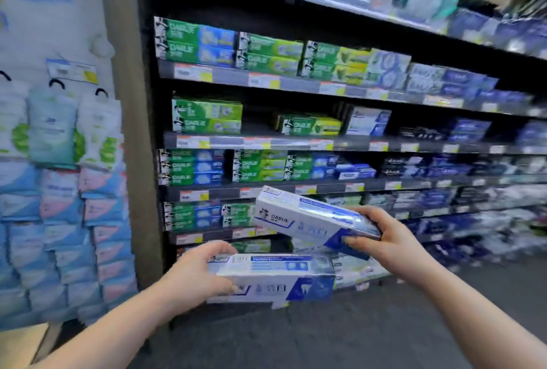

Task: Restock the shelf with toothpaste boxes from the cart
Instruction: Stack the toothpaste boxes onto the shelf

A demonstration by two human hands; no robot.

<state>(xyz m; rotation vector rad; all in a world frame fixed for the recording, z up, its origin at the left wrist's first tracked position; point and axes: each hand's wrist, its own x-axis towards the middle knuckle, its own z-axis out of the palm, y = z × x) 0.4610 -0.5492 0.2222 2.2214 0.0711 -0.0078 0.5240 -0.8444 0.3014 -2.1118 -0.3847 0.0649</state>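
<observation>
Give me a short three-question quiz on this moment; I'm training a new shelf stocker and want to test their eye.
1. True or false: each hand holds its own toothpaste box.
2. Which box is higher in view? A) the one in the left hand B) the one in the right hand
3. What brand name shows on the right hand's box?

Key
1. True: the left hand grips one white-and-blue box, the right hand another.
2. B: it is tilted, with its left end raised towards the shelves.
3. DARLIE, as on the green boxes shelved above.
</observation>
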